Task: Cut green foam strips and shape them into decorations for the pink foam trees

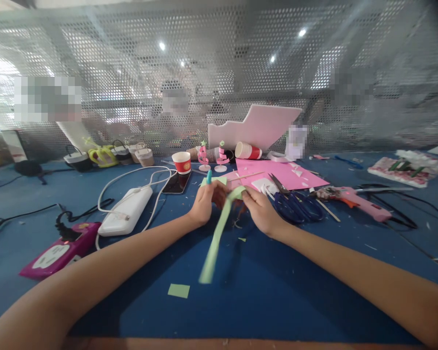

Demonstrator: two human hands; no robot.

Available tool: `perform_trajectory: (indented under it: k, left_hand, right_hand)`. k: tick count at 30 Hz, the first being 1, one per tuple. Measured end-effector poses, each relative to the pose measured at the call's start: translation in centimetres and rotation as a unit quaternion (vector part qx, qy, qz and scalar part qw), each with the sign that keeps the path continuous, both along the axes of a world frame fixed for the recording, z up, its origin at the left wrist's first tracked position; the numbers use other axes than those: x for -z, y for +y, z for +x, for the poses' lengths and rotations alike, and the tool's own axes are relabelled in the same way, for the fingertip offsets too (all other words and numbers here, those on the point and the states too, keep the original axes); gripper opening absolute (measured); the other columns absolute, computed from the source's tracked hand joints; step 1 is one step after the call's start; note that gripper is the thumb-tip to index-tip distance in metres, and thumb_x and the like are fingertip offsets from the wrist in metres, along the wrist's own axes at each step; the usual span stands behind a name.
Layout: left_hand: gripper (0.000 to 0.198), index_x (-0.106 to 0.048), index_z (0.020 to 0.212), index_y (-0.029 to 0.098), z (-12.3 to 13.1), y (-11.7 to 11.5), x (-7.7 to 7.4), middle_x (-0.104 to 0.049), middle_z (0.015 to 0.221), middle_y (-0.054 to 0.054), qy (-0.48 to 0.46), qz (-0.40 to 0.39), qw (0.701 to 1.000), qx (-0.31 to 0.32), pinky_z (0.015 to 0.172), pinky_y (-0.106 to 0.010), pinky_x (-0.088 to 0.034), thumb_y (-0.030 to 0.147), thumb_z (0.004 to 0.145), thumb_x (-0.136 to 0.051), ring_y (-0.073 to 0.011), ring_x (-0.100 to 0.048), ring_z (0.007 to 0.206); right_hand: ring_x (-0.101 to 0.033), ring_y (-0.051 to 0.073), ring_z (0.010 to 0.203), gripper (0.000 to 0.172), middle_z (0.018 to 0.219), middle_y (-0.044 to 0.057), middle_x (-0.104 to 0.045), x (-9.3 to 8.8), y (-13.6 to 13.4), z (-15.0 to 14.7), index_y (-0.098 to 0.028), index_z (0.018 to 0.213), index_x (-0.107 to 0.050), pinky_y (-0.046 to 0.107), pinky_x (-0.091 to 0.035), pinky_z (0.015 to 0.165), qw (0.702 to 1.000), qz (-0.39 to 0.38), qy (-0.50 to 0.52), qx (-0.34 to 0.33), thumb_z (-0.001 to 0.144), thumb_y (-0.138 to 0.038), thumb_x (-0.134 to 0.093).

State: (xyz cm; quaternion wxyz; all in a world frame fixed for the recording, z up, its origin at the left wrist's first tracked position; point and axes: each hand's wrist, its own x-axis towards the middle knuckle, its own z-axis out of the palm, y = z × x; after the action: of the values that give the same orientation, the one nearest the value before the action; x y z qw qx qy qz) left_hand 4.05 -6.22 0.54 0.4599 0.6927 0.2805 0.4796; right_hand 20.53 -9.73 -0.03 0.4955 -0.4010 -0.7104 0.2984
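A pale green paper strip (219, 233) hangs between the person's two hands, over the middle of the blue table (277, 301). Its upper end bends sideways between the fingers, and its long free part slants down toward the person, the lower end blurred. The right hand (262, 211) pinches the bent end narrowly between thumb and fingers. The left hand (203, 201) has its fingers curled in close at the fold, seeming to grip the strip there, though I can't make out every fingertip; a turquoise tip (209, 176) sticks up beside it.

Nearer the person, a small green rectangle (178, 290) lies flat, and a tiny green scrap (242, 239) sits below the hands. Just beside the right hand are navy-handled scissors (294, 197), with a pink glue gun (367, 204) farther right. Beyond the hands spreads a pink sheet (251, 167). Over on the left I see a phone (177, 182), a white block (126, 214) with its cable, and a magenta box (65, 248). A red-and-white paper cup (181, 163) and two pink curled ornaments (221, 159) stand toward the perforated screen (131, 73).
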Motion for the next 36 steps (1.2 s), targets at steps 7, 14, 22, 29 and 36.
perform_trajectory:
  k: [7,14,22,29,36]
  left_hand:
    - [0.044,-0.052,0.085,0.015,0.5,0.3,-0.3,-0.061,0.069,-0.002,0.037,-0.031,0.996,0.081,0.048,-0.022,-0.042,0.058,0.077,-0.053,-0.0118,-0.058,0.057]
    - [0.035,-0.05,0.085,0.015,0.7,0.3,0.1,-0.059,0.064,0.001,0.068,-0.021,0.993,0.091,0.049,-0.021,-0.041,0.047,0.077,-0.06,-0.0092,-0.055,0.053]
    - [0.034,-0.05,0.074,0.015,0.6,-0.1,-0.4,-0.057,0.057,0.002,0.073,0.012,0.995,0.066,0.048,-0.022,-0.041,0.048,0.082,-0.053,-0.0089,-0.055,0.048]
    - [0.038,-0.049,0.072,0.016,0.5,0.2,-0.2,-0.06,0.059,0.002,0.076,-0.007,0.996,0.046,0.046,-0.021,-0.041,0.052,0.082,-0.05,-0.0085,-0.056,0.046]
    - [0.041,-0.049,0.07,0.016,0.6,0.3,0.0,-0.055,0.053,0.003,0.103,0.005,0.994,0.024,0.043,-0.021,-0.039,0.053,0.085,-0.043,-0.0083,-0.052,0.042]
  right_hand:
    - [-0.059,0.017,0.081,0.043,0.099,0.005,-0.061,1.2,0.9,-0.5,-0.03,0.121,-0.051,0.029,-0.051,0.064,0.979,-0.108,0.169,-0.027,0.089,-0.055,-0.038]
    - [-0.057,0.015,0.072,0.038,0.084,0.001,-0.06,1.4,0.9,-0.9,-0.029,0.121,-0.053,0.03,-0.05,0.065,0.974,-0.091,0.176,-0.106,0.088,-0.047,-0.044]
    - [-0.059,0.016,0.074,0.04,0.085,0.002,-0.061,1.4,0.6,-1.3,-0.028,0.12,-0.054,0.035,-0.048,0.074,0.96,-0.133,0.211,-0.125,0.089,-0.05,-0.042]
    - [-0.059,0.018,0.07,0.037,0.075,0.002,-0.06,0.9,0.8,-0.8,-0.022,0.083,-0.058,0.032,-0.05,0.061,0.959,-0.13,0.252,-0.01,0.077,-0.058,-0.056]
    - [-0.052,0.013,0.058,0.03,0.062,-0.002,-0.054,0.4,0.5,-0.5,-0.02,0.07,-0.053,0.028,-0.044,0.056,0.986,-0.05,0.151,0.054,0.08,-0.048,-0.057]
